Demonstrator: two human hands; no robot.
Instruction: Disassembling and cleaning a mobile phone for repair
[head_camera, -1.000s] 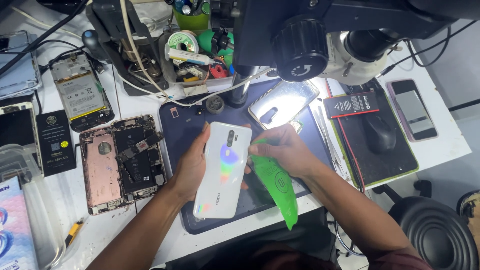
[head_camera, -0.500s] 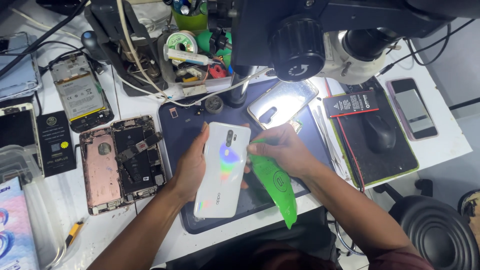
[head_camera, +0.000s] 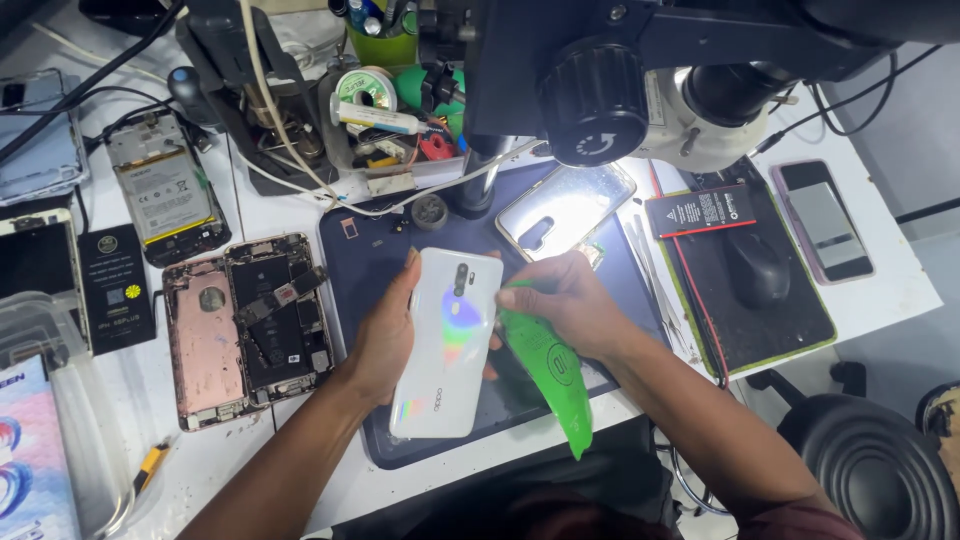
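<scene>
A white phone (head_camera: 447, 342) with an iridescent back lies back-up over a dark blue work mat (head_camera: 370, 270). My left hand (head_camera: 385, 335) grips the phone along its left edge. My right hand (head_camera: 562, 300) pinches a thin green plastic pry card (head_camera: 547, 370) and presses its upper tip against the phone's right edge near the top. The rest of the card hangs down toward the table's front edge.
A clear phone case (head_camera: 563, 210) lies behind the phone under a black microscope head (head_camera: 640, 90). An opened pink phone (head_camera: 250, 325), a battery-exposed phone (head_camera: 165, 195) and other handsets lie left. A mouse (head_camera: 757, 268) on a pad and a phone (head_camera: 823, 218) sit right. Tools clutter the back.
</scene>
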